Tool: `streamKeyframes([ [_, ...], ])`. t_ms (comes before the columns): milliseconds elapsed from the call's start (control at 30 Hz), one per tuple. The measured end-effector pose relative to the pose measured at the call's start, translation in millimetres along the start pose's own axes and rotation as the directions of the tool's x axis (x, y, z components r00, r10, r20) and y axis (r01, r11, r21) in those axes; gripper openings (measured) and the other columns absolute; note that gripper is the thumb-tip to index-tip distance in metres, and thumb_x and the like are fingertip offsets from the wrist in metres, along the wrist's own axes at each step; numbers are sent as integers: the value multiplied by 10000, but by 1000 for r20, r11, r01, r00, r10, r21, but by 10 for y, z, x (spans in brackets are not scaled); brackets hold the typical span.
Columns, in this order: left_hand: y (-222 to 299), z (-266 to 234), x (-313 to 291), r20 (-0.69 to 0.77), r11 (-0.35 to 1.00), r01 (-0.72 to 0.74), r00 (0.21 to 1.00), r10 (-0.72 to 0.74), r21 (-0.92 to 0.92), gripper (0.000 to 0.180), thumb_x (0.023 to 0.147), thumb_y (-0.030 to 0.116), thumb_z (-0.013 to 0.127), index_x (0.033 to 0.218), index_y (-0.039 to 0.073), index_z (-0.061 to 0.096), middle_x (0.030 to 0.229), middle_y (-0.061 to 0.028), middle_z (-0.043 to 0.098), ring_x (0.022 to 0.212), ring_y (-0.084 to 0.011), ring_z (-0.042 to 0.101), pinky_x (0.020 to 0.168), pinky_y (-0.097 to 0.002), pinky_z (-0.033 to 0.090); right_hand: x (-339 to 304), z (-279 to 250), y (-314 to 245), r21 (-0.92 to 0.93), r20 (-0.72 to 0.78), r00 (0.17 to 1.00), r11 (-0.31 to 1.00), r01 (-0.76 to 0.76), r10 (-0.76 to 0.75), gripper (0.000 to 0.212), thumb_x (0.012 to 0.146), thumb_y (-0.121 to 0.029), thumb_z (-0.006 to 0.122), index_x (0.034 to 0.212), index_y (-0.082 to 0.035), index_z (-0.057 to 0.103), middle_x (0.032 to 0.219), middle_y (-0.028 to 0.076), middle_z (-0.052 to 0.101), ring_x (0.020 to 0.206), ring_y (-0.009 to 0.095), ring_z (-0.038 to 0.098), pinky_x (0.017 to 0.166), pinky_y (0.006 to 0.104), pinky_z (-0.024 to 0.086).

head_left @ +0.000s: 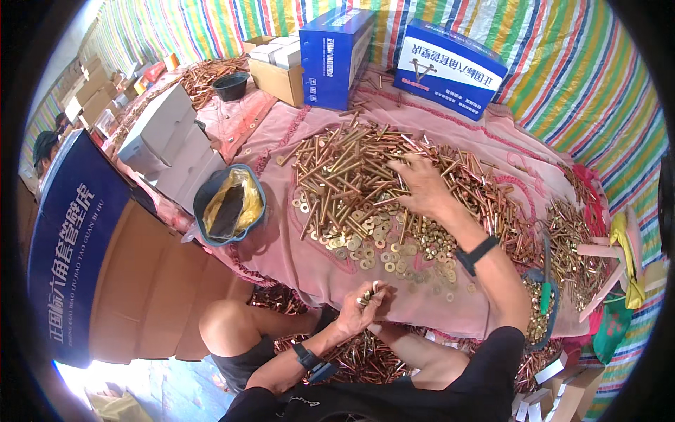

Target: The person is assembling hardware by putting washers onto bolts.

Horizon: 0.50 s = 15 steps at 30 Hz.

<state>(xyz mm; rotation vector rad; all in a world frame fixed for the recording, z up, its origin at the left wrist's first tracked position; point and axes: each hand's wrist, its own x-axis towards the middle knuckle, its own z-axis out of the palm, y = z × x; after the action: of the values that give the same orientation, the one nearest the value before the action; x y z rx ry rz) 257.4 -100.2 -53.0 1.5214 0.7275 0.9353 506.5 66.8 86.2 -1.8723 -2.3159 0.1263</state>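
A big heap of brass-coloured expansion bolts (pixel 351 165) covers the middle of the pink cloth. Over its right part reaches my right hand (pixel 424 186), fingers apart and bent toward the bolts, its fingertips partly blurred. Closer to me, at the cloth's front edge, my left hand (pixel 362 309) is closed around a few bolts (pixel 370 292) whose ends stick out above the fingers. Flat round washers (pixel 390 257) lie scattered along the heap's near side, and small nuts (pixel 436 246) are piled to their right.
A blue-grey tub (pixel 259 218) with a yellow liner stands left, beside white boxes (pixel 165 133). Blue cartons (pixel 334 63) line the back. On the right are a tray of nuts (pixel 538 309) and another bolt pile (pixel 573 239). More bolts (pixel 365 359) lie below the table edge.
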Motion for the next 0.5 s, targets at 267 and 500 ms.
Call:
streamKeyframes([
  [267,105,78,-4,95,971,130,989,-113,-199,289,1091,163,488,1284,-42,554,1167,-157,709,1057,-217,693,889,-334,575,859,449,-479,-25,64,979,980,196,-194,1022,625,-54,893,1507,-341,463,1653,201,207,1526,453,191,1166,716,266],
  [500,7,67,-5,63,964,110,993,-98,-241,272,1093,149,486,1276,-51,514,1191,-193,689,1084,-253,690,920,-377,585,957,408,-488,2,94,968,972,234,-233,826,757,24,712,1481,-301,485,1540,217,331,1412,482,358,1095,584,445],
])
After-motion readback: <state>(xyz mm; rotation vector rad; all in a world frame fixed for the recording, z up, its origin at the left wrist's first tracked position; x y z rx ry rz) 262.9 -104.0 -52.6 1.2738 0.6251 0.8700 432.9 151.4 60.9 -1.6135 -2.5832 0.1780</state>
